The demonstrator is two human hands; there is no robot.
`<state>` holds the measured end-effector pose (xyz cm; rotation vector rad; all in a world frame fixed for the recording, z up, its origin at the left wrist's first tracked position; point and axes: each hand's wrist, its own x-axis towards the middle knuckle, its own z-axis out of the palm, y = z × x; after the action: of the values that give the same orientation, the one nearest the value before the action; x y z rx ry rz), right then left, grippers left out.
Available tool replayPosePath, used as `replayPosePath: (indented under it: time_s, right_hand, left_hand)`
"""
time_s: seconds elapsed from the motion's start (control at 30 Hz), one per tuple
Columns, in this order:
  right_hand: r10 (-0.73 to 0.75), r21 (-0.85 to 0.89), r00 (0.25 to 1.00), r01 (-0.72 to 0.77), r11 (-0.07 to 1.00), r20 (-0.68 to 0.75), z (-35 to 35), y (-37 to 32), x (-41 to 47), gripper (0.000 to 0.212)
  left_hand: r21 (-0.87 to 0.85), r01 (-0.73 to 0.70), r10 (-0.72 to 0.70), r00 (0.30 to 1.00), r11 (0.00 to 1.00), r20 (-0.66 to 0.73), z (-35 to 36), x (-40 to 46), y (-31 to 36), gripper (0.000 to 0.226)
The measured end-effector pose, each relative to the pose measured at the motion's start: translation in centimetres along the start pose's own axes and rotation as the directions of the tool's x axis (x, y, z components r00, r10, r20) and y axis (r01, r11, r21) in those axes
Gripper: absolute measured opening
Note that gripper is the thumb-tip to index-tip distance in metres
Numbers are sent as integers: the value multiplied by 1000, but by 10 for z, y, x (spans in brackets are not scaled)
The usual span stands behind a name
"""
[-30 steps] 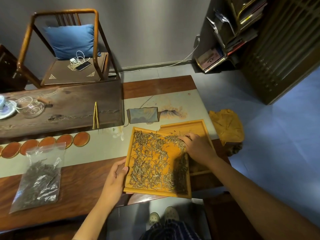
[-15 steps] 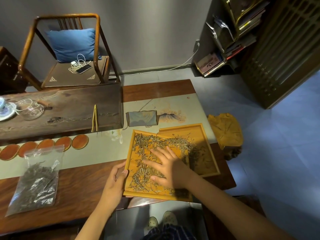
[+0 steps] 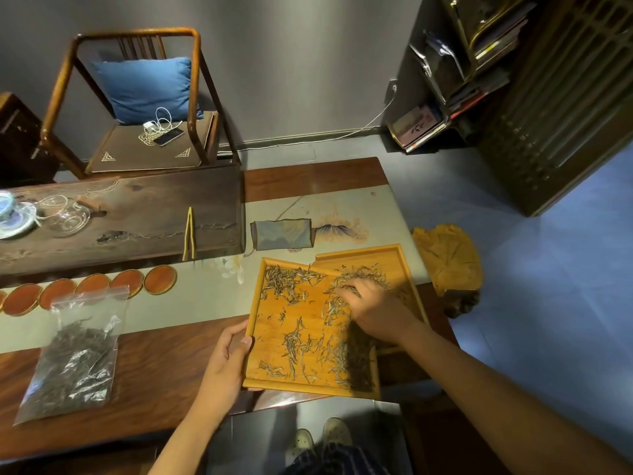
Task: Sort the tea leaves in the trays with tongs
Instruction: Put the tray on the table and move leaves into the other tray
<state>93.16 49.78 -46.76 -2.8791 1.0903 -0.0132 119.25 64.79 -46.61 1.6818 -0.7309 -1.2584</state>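
A yellow wooden tray (image 3: pixel 274 323) lies at the table's near edge, its right side overlapping a second tray (image 3: pixel 400 258). Loose tea leaves (image 3: pixel 294 282) are scattered over the first tray, thickest along its right side. My left hand (image 3: pixel 226 365) grips that tray's left rim, thumb on top. My right hand (image 3: pixel 373 310) lies palm down on the leaves at the tray's right edge, fingers spread and pointing left. Yellow tongs (image 3: pixel 189 234) lie apart on the dark wooden board (image 3: pixel 120 217), in neither hand.
A clear bag of dark tea leaves (image 3: pixel 73 358) lies at the left. Several round orange coasters (image 3: pixel 92 286) line the table runner. A folded grey cloth (image 3: pixel 282 233) sits behind the trays. Glass teaware (image 3: pixel 65 214) stands far left. A yellow stool (image 3: pixel 448 258) is at the right.
My right hand has swept from the middle of the tray to its right edge, pushing leaves that way and baring the tray's centre. My left hand still grips the rim.
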Motion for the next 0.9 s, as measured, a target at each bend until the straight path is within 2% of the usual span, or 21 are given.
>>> replayPosePath:
  time_s: [0.3, 0.4, 0.5, 0.6, 0.67, 0.9]
  right_hand:
    - [139, 109, 989, -132, 985, -54, -4, 19, -2, 44]
    - [56, 78, 997, -51, 996, -53, -9, 12, -8, 36]
    - [5, 247, 998, -20, 969, 63, -15, 0, -28, 53]
    - [-155, 203, 984, 134, 970, 89, -18, -9, -47, 67]
    - [-204, 180, 971, 180, 967, 127, -19, -11, -53, 68]
    - [-158, 170, 981, 138, 976, 110, -14, -6, -48, 50]
  left_hand:
    - [15, 28, -28, 1000, 999, -15, -1, 0, 2, 20]
    - [22, 17, -16, 999, 1000, -32, 0, 1, 3, 20]
    - [18, 13, -12, 1000, 1000, -28, 2, 2, 4, 19]
    - [14, 4, -3, 999, 1000, -33, 4, 3, 7, 19]
    - [8, 5, -5, 1000, 1000, -26, 6, 3, 9, 18]
    - [4, -2, 2, 1000, 1000, -19, 7, 1, 11, 19]
